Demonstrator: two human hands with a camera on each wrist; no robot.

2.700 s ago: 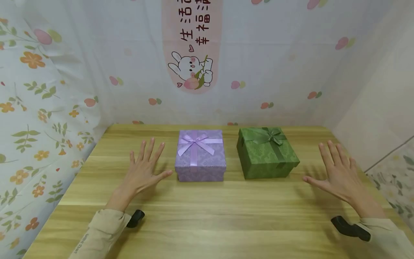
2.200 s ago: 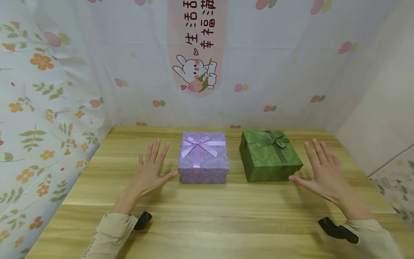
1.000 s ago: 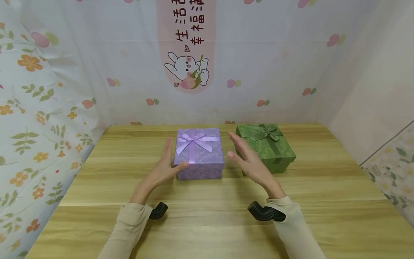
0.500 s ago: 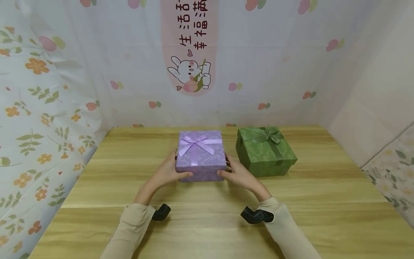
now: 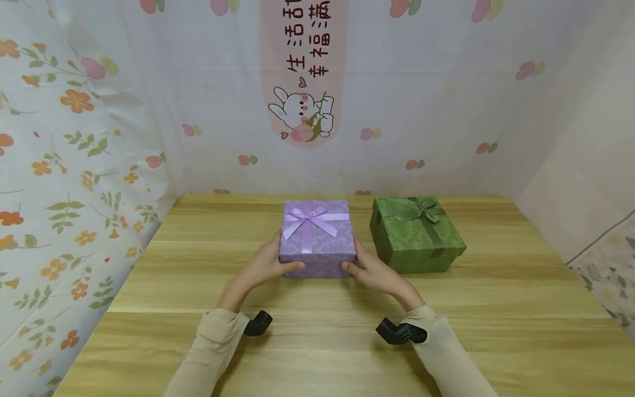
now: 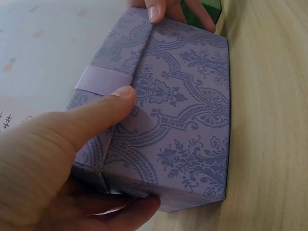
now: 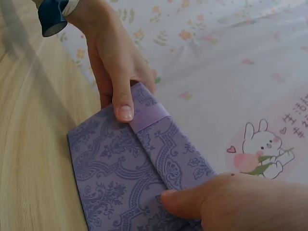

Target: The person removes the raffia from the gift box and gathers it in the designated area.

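A purple gift box (image 5: 322,242) with a lilac ribbon bow on its lid stands on the wooden table, lid on. My left hand (image 5: 260,268) grips its left side, the thumb (image 6: 108,108) across the front at the lid's lower edge and the fingers round the side. My right hand (image 5: 377,274) grips the right side the same way; its thumb (image 7: 185,202) lies on the front near the lid's edge. The box hides some fingertips. In the left wrist view, the lower front edge appears to rest on the table.
A green gift box (image 5: 421,237) with a dark green bow stands just right of the purple one, turned at a slight angle. Behind the table (image 5: 317,342) hangs a white printed cloth (image 5: 213,105). Floral fabric (image 5: 84,193) borders the left side.
Both hands have come inward from the sides and taken hold of the purple box. The right hand has crossed in front of the green box. Neither box has visibly moved on the table.
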